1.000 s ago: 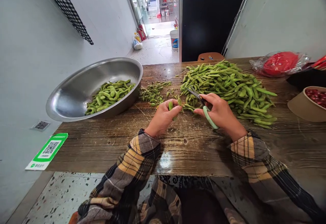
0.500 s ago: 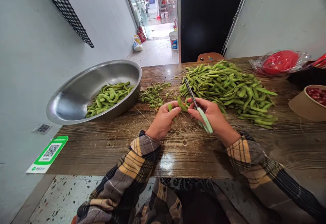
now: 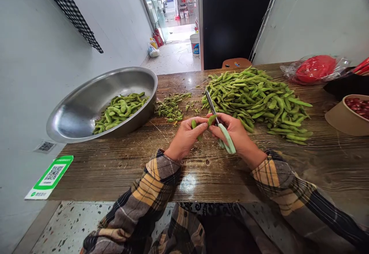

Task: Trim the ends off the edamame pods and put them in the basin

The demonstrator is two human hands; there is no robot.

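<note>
My left hand (image 3: 182, 137) is closed on a green soybean pod (image 3: 194, 124) that pokes up between thumb and fingers. A second soybean pod (image 3: 212, 119) is pinched where the fingertips of both hands meet. In my right hand (image 3: 236, 134) lies a pair of scissors (image 3: 227, 140) with pale green handles; its dark blades point up and away, toward the large heap of pods (image 3: 253, 96). Left of the hands, small trimmed bits (image 3: 171, 107) are scattered on the wooden table (image 3: 129, 169).
A wide steel basin (image 3: 72, 107) tilts at the left, holding several pods. To the right stand a paper tub (image 3: 340, 119) of dark red pieces and a red bundle in clear plastic (image 3: 315, 69). A green QR card (image 3: 52, 175) lies at the table's left edge.
My hands have drawn closer together. The second pod now stands more upright between the fingertips, and the scissors have shifted slightly left with my right hand.
</note>
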